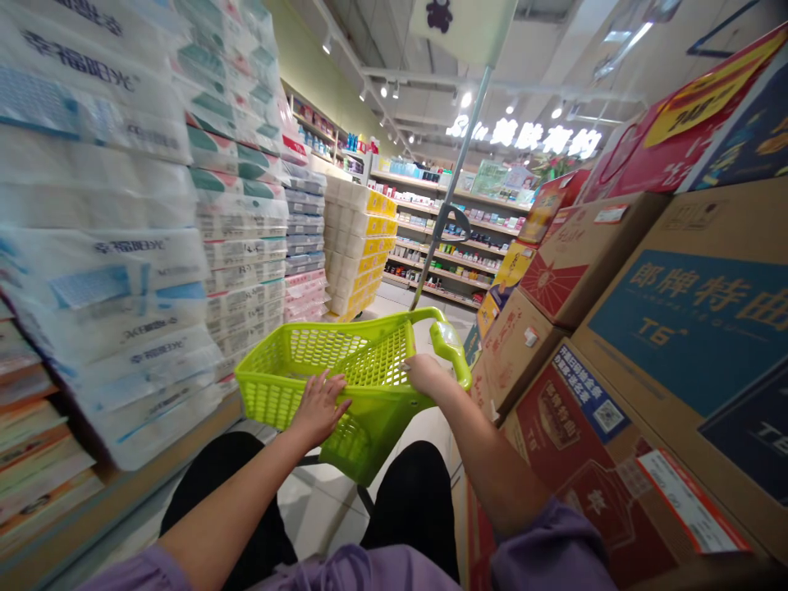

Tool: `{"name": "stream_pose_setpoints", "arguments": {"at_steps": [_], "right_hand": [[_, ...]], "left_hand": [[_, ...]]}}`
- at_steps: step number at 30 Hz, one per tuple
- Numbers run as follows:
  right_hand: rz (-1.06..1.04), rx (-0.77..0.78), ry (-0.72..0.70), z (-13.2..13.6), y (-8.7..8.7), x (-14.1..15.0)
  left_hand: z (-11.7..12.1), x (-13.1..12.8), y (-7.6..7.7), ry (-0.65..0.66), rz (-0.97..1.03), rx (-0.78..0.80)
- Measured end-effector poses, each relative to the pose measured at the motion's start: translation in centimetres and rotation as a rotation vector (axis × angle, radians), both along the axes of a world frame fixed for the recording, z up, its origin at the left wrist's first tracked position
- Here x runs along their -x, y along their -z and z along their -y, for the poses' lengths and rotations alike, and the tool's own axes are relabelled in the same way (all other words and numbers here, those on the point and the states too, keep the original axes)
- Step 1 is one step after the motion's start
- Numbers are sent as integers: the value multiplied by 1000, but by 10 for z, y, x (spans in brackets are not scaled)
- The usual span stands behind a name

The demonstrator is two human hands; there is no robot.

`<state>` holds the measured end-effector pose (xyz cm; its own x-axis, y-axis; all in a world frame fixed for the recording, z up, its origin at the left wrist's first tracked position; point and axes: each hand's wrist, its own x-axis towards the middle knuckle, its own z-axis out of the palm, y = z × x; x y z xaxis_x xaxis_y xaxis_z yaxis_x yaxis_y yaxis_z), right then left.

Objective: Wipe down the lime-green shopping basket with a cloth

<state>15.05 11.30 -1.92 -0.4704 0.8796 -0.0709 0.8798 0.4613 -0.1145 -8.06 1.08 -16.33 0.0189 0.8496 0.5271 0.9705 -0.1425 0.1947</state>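
Observation:
A lime-green plastic shopping cart (375,410) stands sideways in front of my knees, and no goods show in its mesh basket. My left hand (320,404) lies against the near side of the basket with its fingers spread, their tips at the rim. Closer to the handle end, my right hand (426,375) is closed around the basket's upper edge; its fingertips are partly hidden. The curved green handle (451,349) rises just beyond my right hand. A grey pole (452,180) stands up behind the cart and bears a pale flag (461,29).
Tall stacks of wrapped tissue packs (148,271) line the left side. Cardboard cartons (671,271) are piled close on the right, near my right arm. Yellow-and-white paper packs (360,238) and stocked shelves (449,238) stand farther back. White floor tiles (332,509) show between my legs.

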Motion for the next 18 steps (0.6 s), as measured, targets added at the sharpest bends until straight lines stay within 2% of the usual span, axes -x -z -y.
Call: {"name": "stream_pose_setpoints", "arguments": {"at_steps": [5, 13, 15, 18], "right_hand": [[-15, -33, -75, -3, -5, 8], [-33, 21, -200, -5, -11, -2], [-38, 34, -225, -2, -9, -1], [-46, 44, -245, 3, -7, 2]], "left_hand": [[4, 1, -4, 19, -11, 28], [9, 3, 7, 16, -21, 14], [7, -1, 1, 19, 1, 22], [-10, -24, -23, 112, 78, 39]]}}
